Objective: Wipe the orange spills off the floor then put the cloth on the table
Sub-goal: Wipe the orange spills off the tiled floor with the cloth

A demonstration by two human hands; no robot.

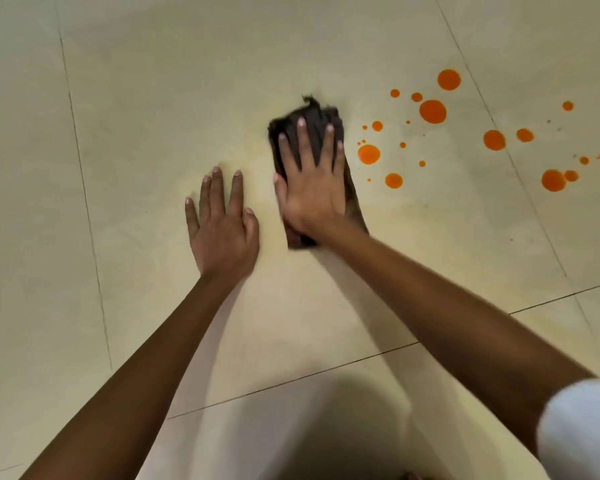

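1. The cloth (pixel 312 147) lies folded on the floor (pixel 153 98), just left of the orange spills (pixel 432 111).
2. Right hand (pixel 312 192): fingers spread, pressing flat on the cloth.
3. Left hand (pixel 222 230): fingers spread, flat on bare floor, holding nothing.
4. Handling, judged: soft, light, limp; press with the palm to wipe, pinch an edge to lift.
5. No writing or label legible.

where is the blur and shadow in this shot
Head view: the cloth edges smear with motion under the right hand; the white sleeve at lower right is blurred; a dark shadow falls on the floor at bottom centre; the orange spots look sharp.
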